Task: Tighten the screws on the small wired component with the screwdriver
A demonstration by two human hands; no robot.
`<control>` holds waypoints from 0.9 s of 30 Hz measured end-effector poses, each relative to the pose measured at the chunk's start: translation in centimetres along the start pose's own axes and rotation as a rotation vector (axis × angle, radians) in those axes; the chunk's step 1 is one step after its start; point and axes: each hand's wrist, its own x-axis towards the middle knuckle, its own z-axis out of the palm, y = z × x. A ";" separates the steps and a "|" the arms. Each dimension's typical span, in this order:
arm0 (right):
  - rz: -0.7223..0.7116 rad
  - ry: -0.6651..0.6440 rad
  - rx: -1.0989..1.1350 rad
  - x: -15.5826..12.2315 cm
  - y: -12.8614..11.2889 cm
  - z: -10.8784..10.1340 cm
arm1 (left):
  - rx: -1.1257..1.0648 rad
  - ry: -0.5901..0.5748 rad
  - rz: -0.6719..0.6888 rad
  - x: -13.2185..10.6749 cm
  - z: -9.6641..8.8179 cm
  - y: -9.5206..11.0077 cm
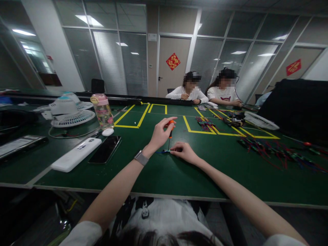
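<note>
My left hand [161, 132] is closed around the orange handle of a screwdriver [171, 125], which stands upright with its thin shaft pointing down. Its tip meets a small green circuit board [166, 151] lying on the table. Dark blue wires run out from the board's left end. With thumb and fingers pinched, my right hand [186, 152] grips the board's right edge. A watch with a grey band sits on my left wrist.
The green table [143, 177] bears yellow tape outlines. Left are a black phone [105, 149], white power bank [77, 154], drink bottle [103, 112] and white fan [69, 111]. Wired boards [276, 152] lie right. Two people sit opposite.
</note>
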 end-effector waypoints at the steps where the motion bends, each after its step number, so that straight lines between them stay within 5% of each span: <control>1: -0.001 0.002 -0.005 0.0 0.0 0.0 | 0.046 0.030 0.015 -0.1 0.0 -0.1; 5: 0.006 0.003 -0.016 0.0 -0.1 0.0 | 0.217 0.137 0.046 -0.3 0.0 0.1; 12: 0.013 -0.001 0.001 0.0 0.0 0.0 | -0.029 -0.048 -0.028 -0.1 0.3 0.5; 19: 0.017 0.007 -0.018 0.0 -0.3 0.0 | 0.272 0.117 0.065 -0.2 -0.1 0.8; 27: 0.011 0.008 0.001 0.0 -0.1 0.1 | 0.125 0.020 0.067 -0.2 0.2 0.4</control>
